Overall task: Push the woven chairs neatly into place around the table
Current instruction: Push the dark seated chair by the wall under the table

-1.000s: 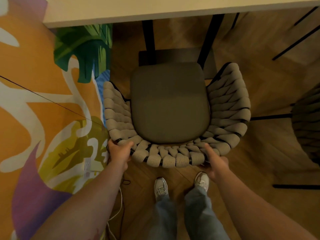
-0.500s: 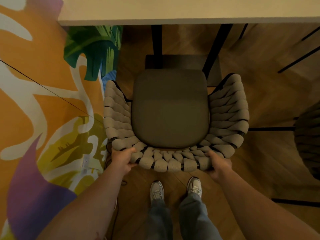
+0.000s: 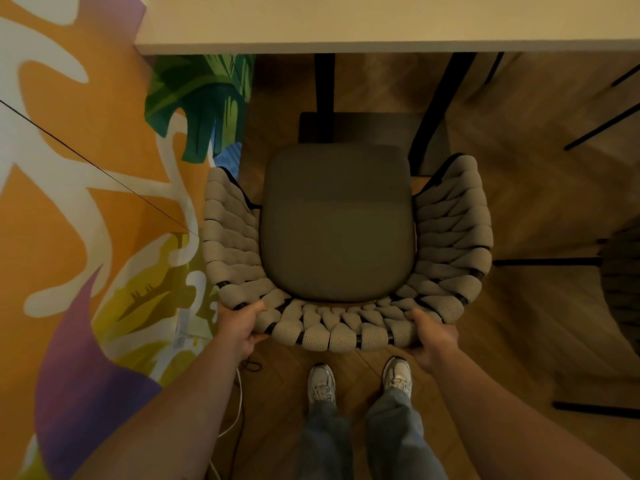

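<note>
Gripping the woven chair (image 3: 346, 237) by the near rim of its curved back, we have both hands clamped on it: the left hand (image 3: 239, 327) wraps the thick braided cord at the near left corner, and the right hand (image 3: 433, 336) wraps it at the near right corner, well apart from each other. The chair stands on the wooden floor (image 3: 519, 323) directly in front of our shoes (image 3: 322, 384), facing the desk (image 3: 381, 22) on the far side. Its seat cushion (image 3: 337, 223) is not yet under the desk top; the front edge sits close to the dark desk legs (image 3: 324, 84). The painted wall (image 3: 79, 168) runs just beside the chair's left arm.

We judge the frame under the cord to be stiff metal, so the chair should move as one rigid piece and slide rather than flex. The braid itself looks soft and padded, giving a sure, non-slip hold, though it may squash a little under the fingers. The weight seems moderate, easy enough for two hands. Holding the back at both corners is the sensible place, since it lets us steer straight. The push wants care on the left, where the arm could scrape the wall, and ahead, where the desk legs stand in the chair's path. A second woven chair (image 3: 623, 282) waits in shadow at the right.
</note>
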